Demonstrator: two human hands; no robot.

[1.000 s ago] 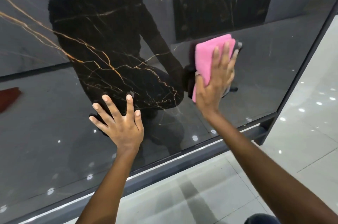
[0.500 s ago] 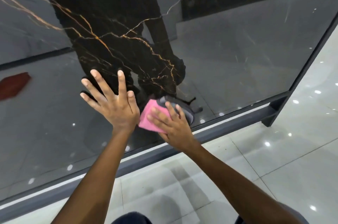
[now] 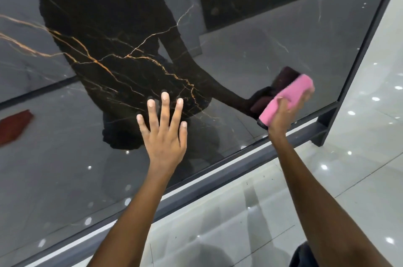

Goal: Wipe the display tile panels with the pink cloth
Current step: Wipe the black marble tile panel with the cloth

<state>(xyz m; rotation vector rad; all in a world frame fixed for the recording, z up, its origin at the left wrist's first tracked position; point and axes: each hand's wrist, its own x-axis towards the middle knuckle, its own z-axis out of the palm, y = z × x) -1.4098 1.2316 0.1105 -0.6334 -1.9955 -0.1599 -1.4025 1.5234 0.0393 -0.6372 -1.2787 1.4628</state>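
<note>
A large glossy dark tile panel (image 3: 250, 48) with gold veins fills the view, leaning in a dark metal frame. My left hand (image 3: 164, 129) lies flat on its lower middle, fingers spread and straight. My right hand (image 3: 285, 112) grips a folded pink cloth (image 3: 287, 97) against the panel's lower right corner, thumb and fingers curled round it. The panel mirrors my arms and body.
The frame's bottom rail (image 3: 218, 179) and right post (image 3: 368, 33) border the panel, with a foot (image 3: 325, 129) at the corner. Glossy pale floor tiles (image 3: 359, 157) spread below and to the right. A red shape (image 3: 15, 125) reflects at far left.
My right hand swept the cloth from the upper right down to beside my left hand, then out right to the lower right corner. My left hand stayed pressed on the panel.
</note>
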